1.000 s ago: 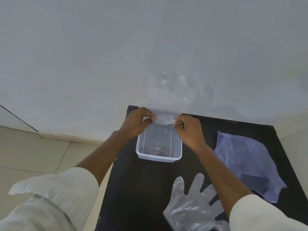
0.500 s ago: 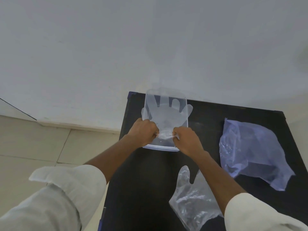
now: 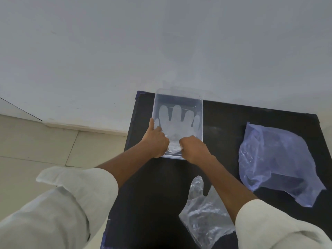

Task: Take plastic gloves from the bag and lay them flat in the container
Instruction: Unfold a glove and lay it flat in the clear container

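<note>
A clear plastic container [image 3: 200, 112] stands at the far left of a black table [image 3: 224, 123]. Inside it a thin clear glove [image 3: 177, 121] lies spread, fingers pointing away from me. My left hand [image 3: 157, 141] and my right hand [image 3: 193, 150] pinch the glove's cuff at the container's near end. A second clear glove [image 3: 203, 216] lies crumpled on the table near me, partly under my right forearm. The bluish plastic bag [image 3: 276, 162] lies at the right.
A white wall rises right behind the table. Beige floor tiles [image 3: 36, 144] show at the left, beyond the table's left edge. My white sleeves fill the bottom corners.
Both hands have brought the glove down from in front of the wall into the container and drawn its cuff toward the near end. The view has tilted down.
</note>
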